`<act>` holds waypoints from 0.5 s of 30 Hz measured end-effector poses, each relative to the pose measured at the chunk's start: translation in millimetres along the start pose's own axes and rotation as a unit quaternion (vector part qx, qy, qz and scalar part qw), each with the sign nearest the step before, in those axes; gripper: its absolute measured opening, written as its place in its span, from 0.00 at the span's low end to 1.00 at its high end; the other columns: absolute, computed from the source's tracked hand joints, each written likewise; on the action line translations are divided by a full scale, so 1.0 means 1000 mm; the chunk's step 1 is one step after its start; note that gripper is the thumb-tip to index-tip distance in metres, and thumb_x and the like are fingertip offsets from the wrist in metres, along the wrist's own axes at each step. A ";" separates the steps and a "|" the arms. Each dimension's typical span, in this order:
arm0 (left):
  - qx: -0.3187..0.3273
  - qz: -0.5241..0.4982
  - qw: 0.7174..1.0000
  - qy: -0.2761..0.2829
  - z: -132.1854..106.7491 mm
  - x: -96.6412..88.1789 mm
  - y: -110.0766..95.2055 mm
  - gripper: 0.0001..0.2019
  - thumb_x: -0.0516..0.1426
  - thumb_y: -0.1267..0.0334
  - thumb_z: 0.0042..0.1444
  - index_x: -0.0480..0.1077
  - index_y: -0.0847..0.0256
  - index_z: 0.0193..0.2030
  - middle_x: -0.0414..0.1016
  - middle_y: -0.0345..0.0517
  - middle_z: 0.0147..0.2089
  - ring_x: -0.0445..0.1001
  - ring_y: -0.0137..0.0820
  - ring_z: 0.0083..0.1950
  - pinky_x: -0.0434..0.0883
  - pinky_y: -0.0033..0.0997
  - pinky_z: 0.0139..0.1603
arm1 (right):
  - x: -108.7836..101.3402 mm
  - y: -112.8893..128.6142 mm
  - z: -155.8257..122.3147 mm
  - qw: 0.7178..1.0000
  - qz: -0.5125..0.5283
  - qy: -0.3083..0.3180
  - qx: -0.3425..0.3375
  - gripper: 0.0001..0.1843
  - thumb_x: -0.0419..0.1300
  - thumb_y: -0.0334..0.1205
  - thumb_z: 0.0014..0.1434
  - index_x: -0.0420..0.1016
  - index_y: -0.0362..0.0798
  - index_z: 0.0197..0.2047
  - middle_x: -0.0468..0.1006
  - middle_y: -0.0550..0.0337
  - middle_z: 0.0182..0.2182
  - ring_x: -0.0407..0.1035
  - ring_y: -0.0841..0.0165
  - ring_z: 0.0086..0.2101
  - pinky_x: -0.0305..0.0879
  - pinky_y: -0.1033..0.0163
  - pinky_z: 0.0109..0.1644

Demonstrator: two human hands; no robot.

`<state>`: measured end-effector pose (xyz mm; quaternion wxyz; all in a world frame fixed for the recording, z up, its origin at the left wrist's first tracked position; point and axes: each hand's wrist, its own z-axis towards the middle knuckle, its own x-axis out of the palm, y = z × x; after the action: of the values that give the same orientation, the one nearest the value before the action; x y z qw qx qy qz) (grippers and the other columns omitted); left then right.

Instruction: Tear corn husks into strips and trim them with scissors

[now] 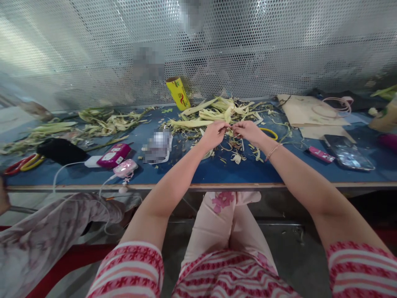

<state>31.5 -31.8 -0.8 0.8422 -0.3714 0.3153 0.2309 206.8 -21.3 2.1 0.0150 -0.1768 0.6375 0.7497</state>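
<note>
Over the near edge of a heap of pale green and yellow plant strips [223, 109], which look like husks or leaves, my two hands meet almost fingertip to fingertip. The fingers of my left hand [215, 133] are pinched together, and so are those of my right hand [249, 131]. Whatever lies between the fingertips is small and thin, and I cannot make it out. A yellow loop handle [269, 133] shows just beyond my right wrist. Small plant scraps [237, 158] are scattered on the blue tabletop [229, 176] below the hands.
A yellow tube [178, 93] leans against the perforated metal screen [242, 49]. Left are another plant heap [108, 122], a black pouch [63, 151], a magenta box [114, 156] and scissors handles [29, 163]. Right are brown paper [310, 111] and a phone [350, 153]. Someone's leg [62, 231] is beside me.
</note>
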 end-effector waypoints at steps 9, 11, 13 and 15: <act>-0.248 0.306 0.914 0.097 -0.014 -0.096 0.001 0.27 0.46 0.56 0.66 0.60 0.63 0.69 0.63 0.68 0.69 0.67 0.55 0.68 0.65 0.54 0.66 | 0.000 -0.003 0.001 0.999 -0.049 0.015 -0.004 0.08 0.65 0.38 0.56 0.75 0.46 0.27 0.73 0.62 0.22 0.64 0.74 0.24 0.62 0.67 0.31; -0.351 0.310 0.876 0.119 -0.018 -0.121 0.009 0.32 0.41 0.52 0.67 0.52 0.65 0.74 0.55 0.72 0.74 0.64 0.60 0.71 0.63 0.58 0.66 | 0.002 -0.004 0.000 0.996 -0.084 0.036 -0.022 0.10 0.64 0.41 0.56 0.75 0.46 0.26 0.72 0.64 0.21 0.62 0.73 0.23 0.60 0.66 0.30; -0.385 0.301 0.861 0.140 -0.020 -0.138 0.025 0.35 0.38 0.50 0.67 0.46 0.69 0.76 0.48 0.72 0.77 0.58 0.59 0.74 0.61 0.57 0.68 | 0.004 -0.003 -0.002 0.991 -0.119 0.058 -0.037 0.11 0.62 0.43 0.57 0.74 0.46 0.27 0.71 0.65 0.21 0.59 0.74 0.22 0.57 0.66 0.30; -0.383 0.289 0.866 0.144 -0.023 -0.150 0.047 0.38 0.36 0.45 0.67 0.45 0.67 0.77 0.49 0.68 0.77 0.56 0.54 0.76 0.60 0.54 0.70 | 0.005 -0.001 -0.004 0.987 -0.140 0.065 -0.040 0.13 0.60 0.44 0.58 0.72 0.46 0.25 0.69 0.65 0.20 0.57 0.75 0.21 0.54 0.65 0.29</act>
<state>-110.5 -43.5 69.9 0.4746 -0.5861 0.4134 0.5102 203.0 -26.3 -1.0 0.0714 -0.3134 0.5759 0.7517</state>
